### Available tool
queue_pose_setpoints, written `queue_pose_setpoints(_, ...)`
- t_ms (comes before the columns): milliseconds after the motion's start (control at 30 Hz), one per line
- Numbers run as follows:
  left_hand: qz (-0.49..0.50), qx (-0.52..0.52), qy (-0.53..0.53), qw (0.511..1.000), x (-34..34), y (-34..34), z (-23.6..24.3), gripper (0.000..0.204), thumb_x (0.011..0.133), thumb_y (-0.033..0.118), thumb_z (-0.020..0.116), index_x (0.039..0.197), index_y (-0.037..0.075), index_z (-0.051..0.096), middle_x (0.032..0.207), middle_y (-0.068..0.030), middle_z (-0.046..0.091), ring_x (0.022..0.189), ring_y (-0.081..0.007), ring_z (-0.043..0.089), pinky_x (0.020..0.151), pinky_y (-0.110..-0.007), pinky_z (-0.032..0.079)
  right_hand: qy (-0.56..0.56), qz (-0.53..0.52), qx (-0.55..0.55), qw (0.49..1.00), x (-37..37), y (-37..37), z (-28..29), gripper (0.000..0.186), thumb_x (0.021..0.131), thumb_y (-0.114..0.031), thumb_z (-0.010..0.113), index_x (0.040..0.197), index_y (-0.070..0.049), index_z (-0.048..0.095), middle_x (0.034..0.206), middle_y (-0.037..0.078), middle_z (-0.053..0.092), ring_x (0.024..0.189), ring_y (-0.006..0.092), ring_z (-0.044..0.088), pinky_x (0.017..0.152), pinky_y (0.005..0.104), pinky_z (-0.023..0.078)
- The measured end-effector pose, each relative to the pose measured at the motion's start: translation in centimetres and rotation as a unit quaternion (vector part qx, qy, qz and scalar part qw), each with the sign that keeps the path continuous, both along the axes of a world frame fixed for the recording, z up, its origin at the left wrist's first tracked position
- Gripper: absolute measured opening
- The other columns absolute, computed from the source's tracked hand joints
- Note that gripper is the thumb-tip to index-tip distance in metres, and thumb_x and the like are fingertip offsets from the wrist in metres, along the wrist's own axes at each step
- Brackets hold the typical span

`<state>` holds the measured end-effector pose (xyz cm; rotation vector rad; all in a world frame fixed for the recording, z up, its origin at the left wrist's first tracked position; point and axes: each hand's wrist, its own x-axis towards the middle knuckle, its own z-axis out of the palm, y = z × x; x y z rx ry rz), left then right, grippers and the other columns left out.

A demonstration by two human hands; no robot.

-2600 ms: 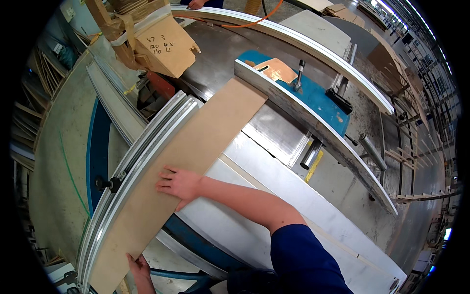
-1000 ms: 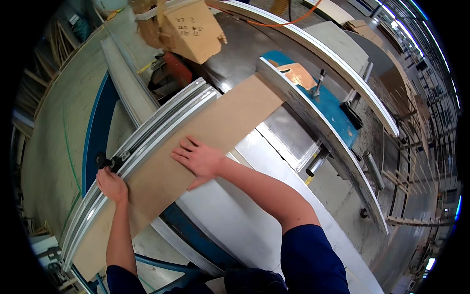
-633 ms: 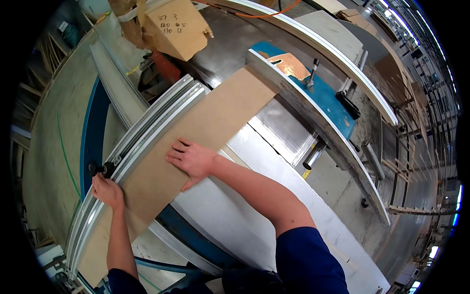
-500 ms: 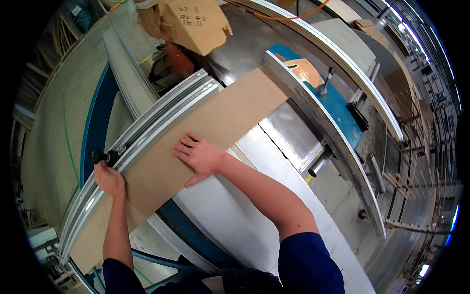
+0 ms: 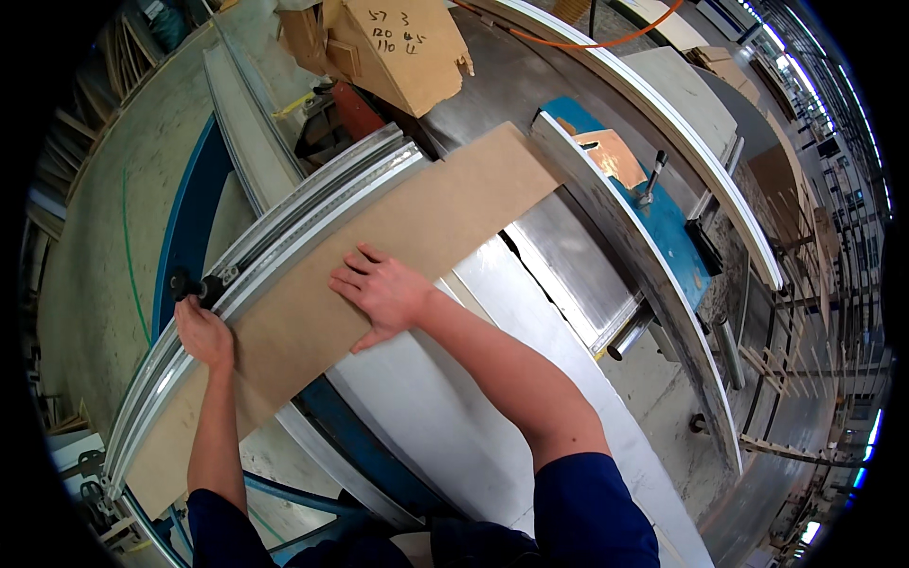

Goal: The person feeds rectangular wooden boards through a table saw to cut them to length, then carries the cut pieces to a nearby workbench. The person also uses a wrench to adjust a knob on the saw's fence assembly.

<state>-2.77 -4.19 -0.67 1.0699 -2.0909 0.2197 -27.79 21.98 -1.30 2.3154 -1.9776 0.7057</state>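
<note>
A long brown board [image 5: 379, 227] lies diagonally across the machine table, its far-left edge along an aluminium fence [image 5: 322, 210]. My right hand [image 5: 383, 293] lies on the board, palm down and fingers spread, with nothing in its grasp. My left hand [image 5: 206, 336] is at the fence, just below a black knob [image 5: 187, 284] on a stop. Its fingers are drawn together against the fence and knob, their tips partly hidden, so what they grip cannot be made out. The board's far right end reaches toward a metal rail [image 5: 625, 222].
A torn cardboard box [image 5: 402, 47] stands beyond the fence. Right of the board are a blue plate [image 5: 668, 251] with an upright metal handle [image 5: 651, 180] and a long pale rail [image 5: 653, 104]. An orange hose [image 5: 606, 43] runs across the top. A blue machine frame [image 5: 189, 204] is at left.
The view has shifted slightly. My left hand stays by the black knob and my right hand stays flat on the board. No clear movement of the board along the fence shows.
</note>
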Motion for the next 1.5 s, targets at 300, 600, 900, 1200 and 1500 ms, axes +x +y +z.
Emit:
queue_pose_setpoints(300, -0.001, 0.009, -0.004, 1.0, -1.8, -5.7, 0.0, 0.021, 0.102, 0.011, 0.05, 0.112, 0.0, 0.064, 0.109, -0.0198, 0.067, 0.102, -0.0423, 0.061, 0.087, -0.048, 0.047, 0.015, -0.001, -0.031, 0.999, -2.2, -5.3, 0.2, 0.102, 0.063, -0.077, 0.072, 0.126, 0.003, 0.06, 0.127, 0.012, 0.061, 0.12, 0.0313, 0.052, 0.114, 0.0472, 0.033)
queue_pose_setpoints(600, 0.018, 0.027, -0.019, 0.999, -3.7, -11.3, -0.1, 0.022, 0.101, 0.013, 0.052, 0.114, 0.002, 0.065, 0.114, -0.0166, 0.067, 0.107, -0.0389, 0.062, 0.09, -0.047, 0.048, -0.009, 0.008, -0.005, 1.0, -4.3, -11.0, 0.6, 0.102, 0.063, -0.075, 0.075, 0.13, 0.001, 0.059, 0.132, 0.014, 0.061, 0.122, 0.0339, 0.054, 0.116, 0.0512, 0.034)
queue_pose_setpoints(900, -0.011, 0.118, -0.01, 0.993, -5.7, -16.5, 0.8, 0.026, 0.102, 0.014, 0.051, 0.122, 0.006, 0.066, 0.123, -0.0155, 0.067, 0.116, -0.0355, 0.061, 0.096, -0.045, 0.049, 0.015, -0.016, 0.003, 1.0, -5.7, -15.7, 0.1, 0.103, 0.066, -0.074, 0.074, 0.137, -0.002, 0.054, 0.14, 0.015, 0.057, 0.135, 0.0367, 0.048, 0.122, 0.0508, 0.028)
queue_pose_setpoints(1200, -0.059, 0.16, 0.042, 0.984, -4.2, -16.2, 2.6, 0.029, 0.095, 0.003, 0.052, 0.121, 0.003, 0.066, 0.119, -0.0186, 0.066, 0.114, -0.0374, 0.061, 0.096, -0.046, 0.048, 0.052, -0.024, 0.087, 0.995, -4.3, -16.5, 1.7, 0.103, 0.068, -0.074, 0.071, 0.141, -0.005, 0.048, 0.142, 0.014, 0.052, 0.139, 0.0355, 0.042, 0.124, 0.0521, 0.023)
queue_pose_setpoints(1500, -0.043, 0.188, 0.079, 0.978, -1.2, -10.1, 5.2, 0.027, 0.09, -0.002, 0.056, 0.115, 0.002, 0.066, 0.114, -0.0169, 0.065, 0.113, -0.0359, 0.059, 0.095, -0.046, 0.046, 0.1, -0.036, 0.119, 0.987, -0.3, -11.9, 3.8, 0.105, 0.067, -0.073, 0.072, 0.145, -0.007, 0.045, 0.142, 0.013, 0.051, 0.14, 0.0359, 0.04, 0.123, 0.0531, 0.023)
